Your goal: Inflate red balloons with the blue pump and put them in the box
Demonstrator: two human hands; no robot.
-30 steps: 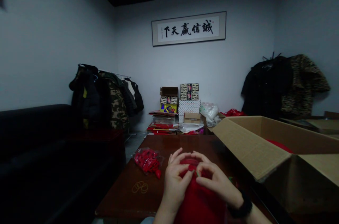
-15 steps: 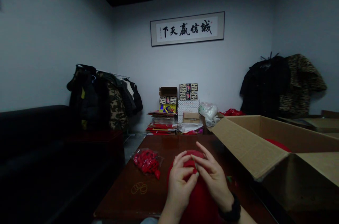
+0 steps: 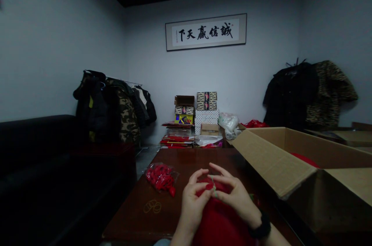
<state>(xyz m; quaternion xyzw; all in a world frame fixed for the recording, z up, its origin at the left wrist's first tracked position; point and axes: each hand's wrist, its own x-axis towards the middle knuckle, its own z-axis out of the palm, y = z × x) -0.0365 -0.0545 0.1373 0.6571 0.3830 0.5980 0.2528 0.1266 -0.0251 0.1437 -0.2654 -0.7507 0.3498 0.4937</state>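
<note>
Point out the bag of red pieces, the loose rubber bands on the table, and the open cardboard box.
Bag of red pieces (image 3: 161, 176), head view, middle of the clear bag.
Rubber bands (image 3: 153, 206), head view, middle of the yellow loops.
Cardboard box (image 3: 270, 164), head view, its near left flap.

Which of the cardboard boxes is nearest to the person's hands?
The large open cardboard box at the right of the table, beside the right hand. The small boxes are stacked far away at the back wall.
</note>
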